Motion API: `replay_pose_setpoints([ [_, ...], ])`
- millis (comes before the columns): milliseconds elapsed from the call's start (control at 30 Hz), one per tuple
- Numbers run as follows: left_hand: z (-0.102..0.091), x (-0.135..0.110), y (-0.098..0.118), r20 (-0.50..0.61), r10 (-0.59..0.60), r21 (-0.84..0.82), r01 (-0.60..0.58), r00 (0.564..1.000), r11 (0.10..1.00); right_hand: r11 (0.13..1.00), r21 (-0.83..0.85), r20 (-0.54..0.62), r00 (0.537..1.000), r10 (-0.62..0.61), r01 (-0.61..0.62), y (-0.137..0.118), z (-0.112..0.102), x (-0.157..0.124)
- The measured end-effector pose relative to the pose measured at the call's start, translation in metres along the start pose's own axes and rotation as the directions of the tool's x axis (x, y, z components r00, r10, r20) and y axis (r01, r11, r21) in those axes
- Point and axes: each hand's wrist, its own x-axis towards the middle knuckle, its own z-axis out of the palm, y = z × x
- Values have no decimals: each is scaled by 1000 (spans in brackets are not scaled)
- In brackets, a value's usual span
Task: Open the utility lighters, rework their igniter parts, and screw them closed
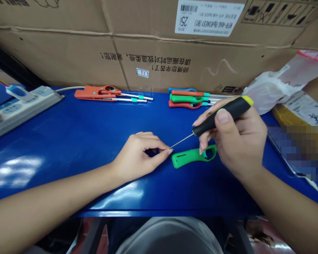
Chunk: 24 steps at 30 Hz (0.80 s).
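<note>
- Grip: right hand (pixel 241 144) wrapped around the black-and-yellow handle of a screwdriver (pixel 208 125), thumb along the top; shaft slopes down to the left.
- Left hand (pixel 137 153): thumb and forefinger pinched at the screwdriver's tip. Cannot tell whether a small part sits between them as well.
- Green casing (pixel 189 157): lies on the blue table (pixel 55 148), below the shaft and just right of the left fingertips. Slot toward its left end, loop at its right end. Right fingers overlap the loop end in view; contact cannot be told.
- Orange lighters (pixel 95 92): at the back of the table, left of centre, metal stems pointing right.
- Mixed lighters (pixel 184 98): blue, orange, green and red, grouped behind the screwdriver, stems partly hidden by the right hand.
- Cardboard box (pixel 148 46): stands behind both groups, printed text upside down.
- Power strip (pixel 23 106): at far left.
</note>
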Motion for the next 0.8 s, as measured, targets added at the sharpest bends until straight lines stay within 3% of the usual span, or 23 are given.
replay_pose_setpoints([
  [200, -2, 1, 0, 31, -36, 23, 35, 999, 999, 1000, -26, 31, 999, 15, -14, 0, 0, 2],
  [467, 1, -1, -3, 135, -76, 125, 59, 988, 990, 987, -78, -46, 989, -143, 139, -9, 0, 4],
  [667, 5, -4, 3, 246, -86, 172, 44, 965, 984, 978, -130, 29, 986, -162, 164, -7, 0, 1],
  [800, 7, -5, 5, 264, -78, 185, 29, 961, 982, 971, -186, 74, 988, -139, 151, -3, 1, -1],
])
